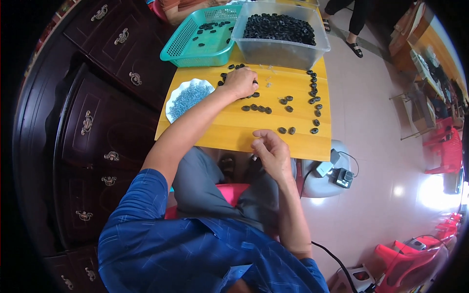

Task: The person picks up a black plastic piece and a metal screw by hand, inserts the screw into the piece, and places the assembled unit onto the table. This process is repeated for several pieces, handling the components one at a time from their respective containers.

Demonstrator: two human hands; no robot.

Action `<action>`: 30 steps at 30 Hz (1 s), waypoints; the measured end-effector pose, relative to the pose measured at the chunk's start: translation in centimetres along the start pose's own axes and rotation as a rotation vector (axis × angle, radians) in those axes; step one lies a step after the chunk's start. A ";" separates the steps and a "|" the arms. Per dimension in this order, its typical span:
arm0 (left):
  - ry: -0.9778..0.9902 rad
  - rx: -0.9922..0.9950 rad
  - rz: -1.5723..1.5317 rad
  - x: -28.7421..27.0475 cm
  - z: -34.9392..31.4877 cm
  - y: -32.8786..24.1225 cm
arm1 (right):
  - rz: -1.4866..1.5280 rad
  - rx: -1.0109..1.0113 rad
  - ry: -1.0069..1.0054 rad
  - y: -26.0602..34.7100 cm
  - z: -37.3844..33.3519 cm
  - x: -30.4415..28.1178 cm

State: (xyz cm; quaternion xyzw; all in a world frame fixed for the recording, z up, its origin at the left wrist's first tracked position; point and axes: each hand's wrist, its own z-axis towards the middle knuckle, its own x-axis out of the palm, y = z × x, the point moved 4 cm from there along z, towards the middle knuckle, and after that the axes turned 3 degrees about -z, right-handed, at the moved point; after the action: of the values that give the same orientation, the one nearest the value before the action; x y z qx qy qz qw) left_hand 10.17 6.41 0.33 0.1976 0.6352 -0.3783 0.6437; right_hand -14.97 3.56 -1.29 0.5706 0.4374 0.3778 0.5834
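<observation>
Black rings, around left grip, on table

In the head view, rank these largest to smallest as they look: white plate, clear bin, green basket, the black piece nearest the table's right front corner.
1. Clear bin
2. Green basket
3. White plate, partly behind the left forearm
4. Black piece

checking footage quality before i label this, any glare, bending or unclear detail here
Head view: a blown-out bright patch at far right, a softer glint on the floor; head view: the dark cabinet bows toward the black rim; head view: bluish pieces on the white plate blur together.
</observation>
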 end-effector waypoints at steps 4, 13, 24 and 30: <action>-0.170 0.083 -0.073 -0.3 0.0 -1.1 | 0.050 0.034 -0.029 -0.1 0.1 0.1; -0.104 0.042 -0.005 1.1 1.2 -4.1 | 0.020 0.047 -0.023 0.4 0.0 -0.1; -0.189 0.108 -0.028 1.3 0.8 -4.3 | 0.037 0.012 -0.027 0.0 0.2 -0.2; -0.132 0.080 -0.007 1.7 2.0 -4.1 | 0.061 0.047 -0.012 0.6 0.1 -0.4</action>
State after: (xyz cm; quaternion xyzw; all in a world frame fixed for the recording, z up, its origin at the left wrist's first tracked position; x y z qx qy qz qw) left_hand 8.32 1.98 -0.21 0.1958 0.5765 -0.4178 0.6744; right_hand -15.00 3.17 -0.64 0.5996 0.4249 0.3815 0.5607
